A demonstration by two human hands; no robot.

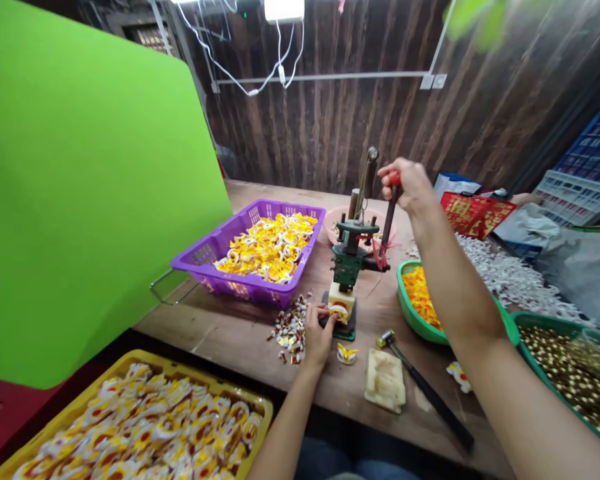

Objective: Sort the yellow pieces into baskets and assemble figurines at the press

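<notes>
A green hand-operated press (349, 263) stands upright on the wooden table. My right hand (407, 183) is closed around the press's lever (390, 217), at its red-knobbed top. Down at the press's base, my left hand (320, 333) pinches a small white and yellow plastic piece (339, 313) against the cream block (341, 293) under the ram. Something black shows beside its fingers. Just in front lies another yellow and white piece (347, 354). Small white and gold parts (293, 330) are heaped left of my left hand.
A purple basket (240, 290) holds yellow and white pieces; a yellow crate (265, 400) holds more at lower left. A hammer (425, 390) and a cream mould block (385, 380) lie in front. Green basins (405, 270) of orange and gold parts stand right, near white parts (515, 280).
</notes>
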